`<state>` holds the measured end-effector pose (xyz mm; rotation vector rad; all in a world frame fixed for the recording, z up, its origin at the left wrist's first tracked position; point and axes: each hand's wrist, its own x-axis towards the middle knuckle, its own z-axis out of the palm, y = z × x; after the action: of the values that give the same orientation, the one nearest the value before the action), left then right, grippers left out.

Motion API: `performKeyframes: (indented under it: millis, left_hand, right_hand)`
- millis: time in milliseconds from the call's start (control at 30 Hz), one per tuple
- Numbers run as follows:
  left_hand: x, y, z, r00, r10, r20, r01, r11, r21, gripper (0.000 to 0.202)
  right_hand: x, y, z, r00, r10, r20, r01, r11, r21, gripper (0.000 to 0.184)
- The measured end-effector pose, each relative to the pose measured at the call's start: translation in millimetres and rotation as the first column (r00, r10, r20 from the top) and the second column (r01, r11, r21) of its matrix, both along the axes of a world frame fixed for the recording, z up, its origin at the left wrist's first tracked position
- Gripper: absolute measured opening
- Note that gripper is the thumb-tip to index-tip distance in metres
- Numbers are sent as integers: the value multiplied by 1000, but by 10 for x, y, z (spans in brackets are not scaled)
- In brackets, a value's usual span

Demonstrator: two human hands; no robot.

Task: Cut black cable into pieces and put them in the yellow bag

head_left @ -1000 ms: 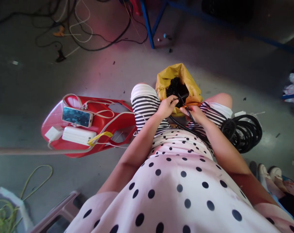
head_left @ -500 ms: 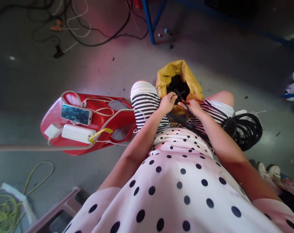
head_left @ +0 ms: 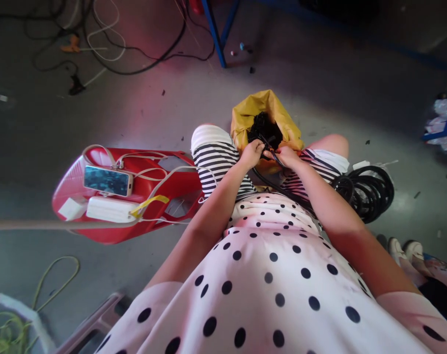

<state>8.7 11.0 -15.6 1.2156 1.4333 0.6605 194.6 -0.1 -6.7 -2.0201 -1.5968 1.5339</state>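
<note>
My left hand (head_left: 251,154) and my right hand (head_left: 287,157) are close together between my knees, at the near rim of a yellow bag (head_left: 241,118). Both hands are closed, their fingers on a black cable (head_left: 258,175). The cable runs from the hands back across my lap toward a coil of black cable (head_left: 374,194) beside my right knee. Dark, tangled pieces (head_left: 260,125) fill the bag's mouth, too dim to make out singly. Fingers partly cover the stretch of cable between the hands.
At my left is a red stool (head_left: 113,236) bearing a phone (head_left: 108,180), a white power bank (head_left: 109,210) and cords. Loose cables (head_left: 172,51) lie on the floor ahead, near a blue metal leg (head_left: 216,39). Another person's shoes (head_left: 413,250) show at right.
The view has shifted slightly, so most things appear a little further left. Both hands stay on the black cable above the bag, with only small finger movement.
</note>
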Motion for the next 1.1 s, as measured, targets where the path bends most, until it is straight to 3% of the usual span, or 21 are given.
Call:
performKeyframes:
  millis: [100,200,267,333,400,467,600,767,933,1100]
  left_hand:
    - [38,-11,-20,999,15,30,-14,999,-33,21]
    - [75,12,-25,978,178,112,-162,978,-134,23]
    - [71,53,-4,909,371,191,-321,914,-250,24]
    - [44,95,46,795,542,273,-442,825,-352,24]
    - [18,106,123,685,644,342,-506,757,-413,25]
    - [18,67,221,631,671,389,-508,737,-447,29]
    - [84,-114,428,717,553,425,-384,821,-422,34]
    - [109,-251,583,833,372,410,-264,918,-296,29]
    - [85,-277,559,931,217,295,-179,972,-149,27]
    - [64,-296,457,975,104,197,-110,994,18,28]
  right_hand:
    - [-37,-6,15,998,-52,27,52,999,14,67]
    - [-100,-93,63,978,-198,-64,197,980,-20,65]
    - [-142,-223,123,941,-264,-211,250,964,-90,63]
    - [-184,-405,195,901,-268,-342,226,961,-156,61]
    - [-229,-603,261,881,-259,-396,201,963,-181,60]
    - [-276,-761,308,867,-286,-407,242,957,-157,57]
    - [-320,-849,358,842,-350,-410,348,934,-82,53]
    - [-181,-738,424,858,-389,-335,370,921,-120,60]
    - [-21,-690,491,903,-291,-317,273,957,-101,63]
    - [5,-648,503,944,-218,-246,212,976,-50,65]
